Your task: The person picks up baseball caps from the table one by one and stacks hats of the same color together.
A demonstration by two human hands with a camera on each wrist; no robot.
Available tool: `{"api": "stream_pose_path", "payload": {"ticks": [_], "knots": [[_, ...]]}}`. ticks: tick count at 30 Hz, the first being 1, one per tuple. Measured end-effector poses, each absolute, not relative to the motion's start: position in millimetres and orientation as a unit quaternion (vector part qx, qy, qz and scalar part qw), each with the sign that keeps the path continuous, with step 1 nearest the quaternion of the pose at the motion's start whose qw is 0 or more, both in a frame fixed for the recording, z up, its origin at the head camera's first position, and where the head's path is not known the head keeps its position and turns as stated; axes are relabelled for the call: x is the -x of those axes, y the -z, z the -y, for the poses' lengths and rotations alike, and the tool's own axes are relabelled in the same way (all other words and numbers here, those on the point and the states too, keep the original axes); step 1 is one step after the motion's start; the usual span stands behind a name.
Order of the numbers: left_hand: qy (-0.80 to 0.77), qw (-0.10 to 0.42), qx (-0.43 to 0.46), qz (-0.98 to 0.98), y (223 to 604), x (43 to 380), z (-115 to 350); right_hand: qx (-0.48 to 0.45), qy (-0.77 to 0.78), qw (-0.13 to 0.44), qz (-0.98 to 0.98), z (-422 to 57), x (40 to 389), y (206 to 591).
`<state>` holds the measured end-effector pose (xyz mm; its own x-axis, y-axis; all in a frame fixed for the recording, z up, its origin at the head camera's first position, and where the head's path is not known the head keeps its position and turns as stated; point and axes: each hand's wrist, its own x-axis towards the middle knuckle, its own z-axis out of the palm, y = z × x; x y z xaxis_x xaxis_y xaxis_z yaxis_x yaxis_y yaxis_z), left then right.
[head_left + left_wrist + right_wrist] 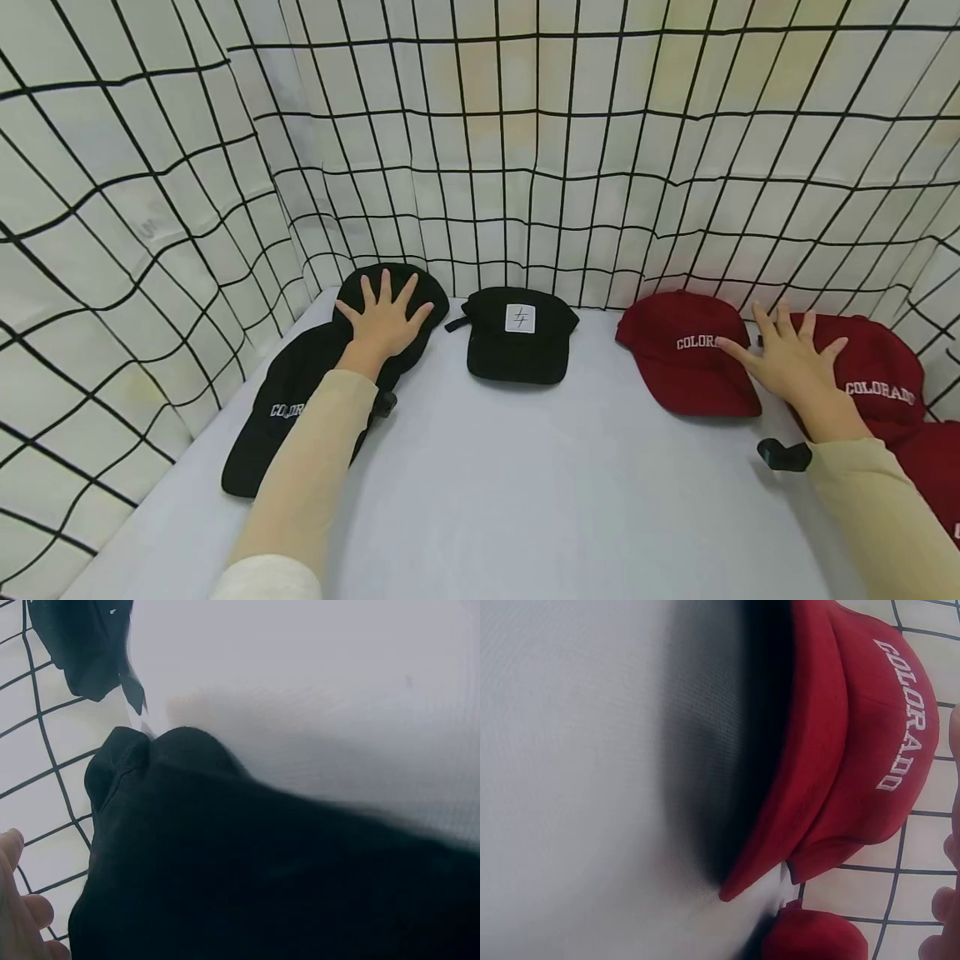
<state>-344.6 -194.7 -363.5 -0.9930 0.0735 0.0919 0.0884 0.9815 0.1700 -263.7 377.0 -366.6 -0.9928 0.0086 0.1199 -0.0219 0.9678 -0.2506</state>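
Note:
My left hand (382, 325), fingers spread straight, is over two black caps at the back left; whether it touches them I cannot tell. The nearer black cap (288, 375) has white lettering, partly covered by my arm; the other black cap (430, 293) lies behind it. Fingertips (13, 844) show at the left edge of the left wrist view. My right hand (798, 362), also spread, is between a red COLORADO cap (682, 383) and a second red COLORADO cap (881, 358), partly covering both. Neither hand grips anything.
Between the hands, a black cap (517, 354) with a white patch sits against the back net. Another red cap (933, 462) is cut off at the right edge. Black netting (495, 112) rises behind and beside the white surface (555, 492).

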Motion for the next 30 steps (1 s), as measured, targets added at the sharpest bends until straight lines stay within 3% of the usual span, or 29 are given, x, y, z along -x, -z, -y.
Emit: {"api": "stream_pose_path", "payload": {"ticks": [30], "knots": [[0.093, 0.054, 0.043, 0.993, 365.0, 341.8, 199.6, -0.044, -0.118, 0.071, 0.989, -353.0, 262.2, 351.1]]}}
